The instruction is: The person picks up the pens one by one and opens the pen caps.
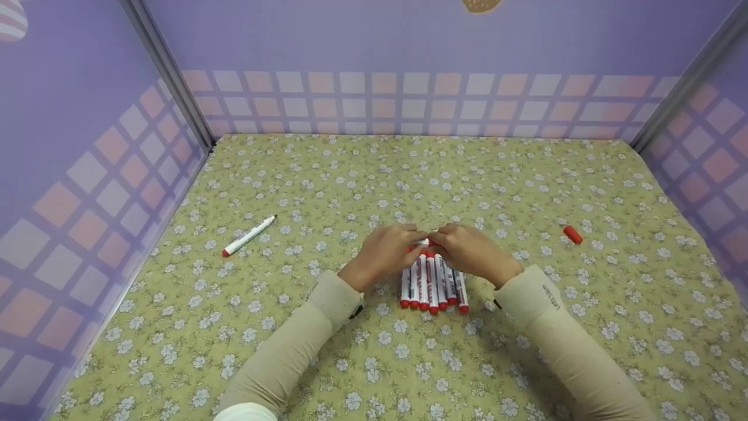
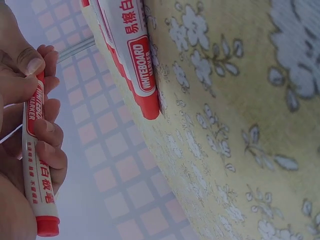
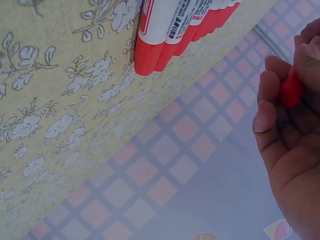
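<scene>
My left hand point(image 1: 388, 248) grips a white whiteboard marker point(image 2: 34, 165) with a red end, its fingers wrapped along the barrel. My right hand point(image 1: 472, 250) meets it at the marker's other end and pinches a red cap point(image 3: 291, 90) between thumb and fingers. In the head view both hands come together over the far ends of a row of several whiteboard markers point(image 1: 432, 286), white with red ends, lying side by side on the cloth. The hands hide those far ends. Row markers point(image 2: 135, 60) also show close up in the left wrist view.
An uncapped white marker point(image 1: 250, 236) with a dark tip and red end lies on the left of the flowered cloth point(image 1: 327, 175). A loose red cap point(image 1: 572, 234) lies on the right. Purple checked panels point(image 1: 350, 47) stand around the back and sides.
</scene>
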Demonstrator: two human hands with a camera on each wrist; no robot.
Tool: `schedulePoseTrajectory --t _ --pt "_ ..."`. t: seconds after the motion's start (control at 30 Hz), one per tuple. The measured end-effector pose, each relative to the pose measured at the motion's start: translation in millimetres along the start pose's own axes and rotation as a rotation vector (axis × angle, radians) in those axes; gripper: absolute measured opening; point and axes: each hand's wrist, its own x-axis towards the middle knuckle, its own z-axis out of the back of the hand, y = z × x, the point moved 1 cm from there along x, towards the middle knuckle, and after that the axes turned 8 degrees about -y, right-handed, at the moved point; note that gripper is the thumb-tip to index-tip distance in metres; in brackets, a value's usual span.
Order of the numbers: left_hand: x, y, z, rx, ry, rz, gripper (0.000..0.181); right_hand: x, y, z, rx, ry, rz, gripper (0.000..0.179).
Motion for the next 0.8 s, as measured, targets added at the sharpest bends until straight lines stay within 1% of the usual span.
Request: schedulePoseTrajectory --t 0.2,0.4,0.6,0.67,0.8 --pt "0.2 -2.1 3.1 -0.017 0.035 0.042 0.032 -0.9 0.2 0.6 0.006 -0.033 0.022 0.014" --pt "0.0 -2.6 5.3 -0.085 0.062 0.103 0.031 -2.1 -0.2 0.2 0.009 -0.061 0.031 0.014" --pt "1.2 -2.3 6.7 -0.126 0.095 0.145 0.03 -4.1 -1.1 -0.8 0.004 -0.081 0.023 0.016" --pt "1.7 -1.0 6.8 -0.161 0.107 0.169 0.029 -4.7 -1.3 -1.4 -0.005 -0.093 0.029 0.016" --pt "2.4 4.0 4.4 -0.337 0.124 0.236 0.027 -3.1 -0.2 -1.4 -0.051 -0.134 0.08 0.011"
